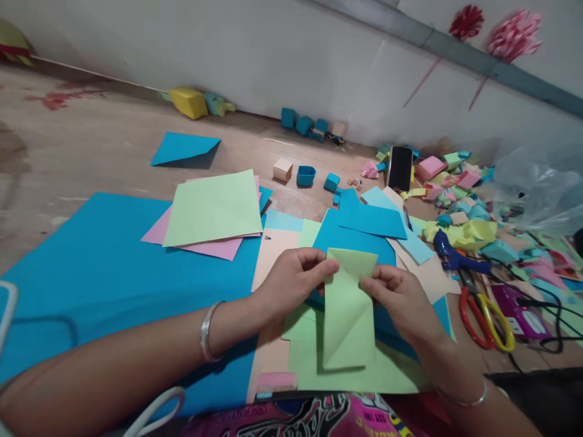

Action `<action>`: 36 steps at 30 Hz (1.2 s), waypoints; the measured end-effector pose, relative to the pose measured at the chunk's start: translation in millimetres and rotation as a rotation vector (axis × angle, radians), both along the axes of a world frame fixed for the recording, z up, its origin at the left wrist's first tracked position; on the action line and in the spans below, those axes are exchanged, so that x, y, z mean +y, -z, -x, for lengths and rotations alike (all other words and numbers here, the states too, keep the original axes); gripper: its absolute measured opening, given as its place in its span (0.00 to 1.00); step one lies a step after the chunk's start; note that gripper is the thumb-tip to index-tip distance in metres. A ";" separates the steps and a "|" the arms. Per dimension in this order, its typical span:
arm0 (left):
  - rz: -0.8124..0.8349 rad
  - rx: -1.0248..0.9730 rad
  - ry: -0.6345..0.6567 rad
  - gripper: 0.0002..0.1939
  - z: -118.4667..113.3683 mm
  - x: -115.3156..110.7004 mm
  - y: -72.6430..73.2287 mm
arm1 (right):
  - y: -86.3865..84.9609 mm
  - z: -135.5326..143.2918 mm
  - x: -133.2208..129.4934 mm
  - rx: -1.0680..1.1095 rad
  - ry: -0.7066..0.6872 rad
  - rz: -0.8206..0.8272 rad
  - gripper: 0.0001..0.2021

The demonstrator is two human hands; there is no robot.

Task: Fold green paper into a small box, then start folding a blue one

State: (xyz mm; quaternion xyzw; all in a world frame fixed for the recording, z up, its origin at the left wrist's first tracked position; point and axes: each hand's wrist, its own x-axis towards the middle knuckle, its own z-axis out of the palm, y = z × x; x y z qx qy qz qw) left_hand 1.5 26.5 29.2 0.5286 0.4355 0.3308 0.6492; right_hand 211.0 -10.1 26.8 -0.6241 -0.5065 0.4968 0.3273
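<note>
A light green sheet of paper point(350, 321), long and narrow with a crease across its lower half, is held up between both hands. My left hand point(298, 276) pinches its upper left edge between thumb and fingers. On the opposite edge, slightly lower, my right hand point(401, 297) grips it the same way. Beneath it lie blue paper point(325, 233) and more green paper point(310, 364). To the left, a green square sheet point(214, 209) rests on pink paper point(218, 249), over a big blue sheet point(136, 291).
At right lie red-and-yellow scissors point(485, 318), a blue glue gun point(455, 255), a purple box with cables point(521, 312), and a phone point(401, 169) beside heaped paper pieces point(464, 182). Small paper boxes point(306, 176) stand toward the wall. A folded blue sheet point(184, 147) lies farther left.
</note>
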 end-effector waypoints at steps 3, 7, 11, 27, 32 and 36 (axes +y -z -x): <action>0.033 0.036 0.096 0.13 -2.3 -1.8 4.9 | 1.8 0.7 -0.2 -0.018 0.084 -0.045 0.13; 0.021 0.106 0.036 0.16 -2.0 -2.5 6.7 | 0.1 6.0 -3.4 0.069 0.062 -0.023 0.11; 0.086 0.044 0.014 0.16 -0.8 -1.7 2.5 | 1.5 8.0 -5.2 0.156 0.032 0.027 0.14; 0.389 -0.488 0.337 0.26 1.9 -8.0 3.6 | 9.6 12.5 -7.8 0.388 -0.027 0.067 0.13; 0.259 -0.400 0.317 0.25 0.1 -6.9 4.3 | 8.2 11.6 -11.8 0.158 -0.236 -0.082 0.15; 0.088 -0.279 0.293 0.26 -5.4 -9.2 1.9 | 6.1 15.1 -14.9 -0.066 -0.349 -0.256 0.15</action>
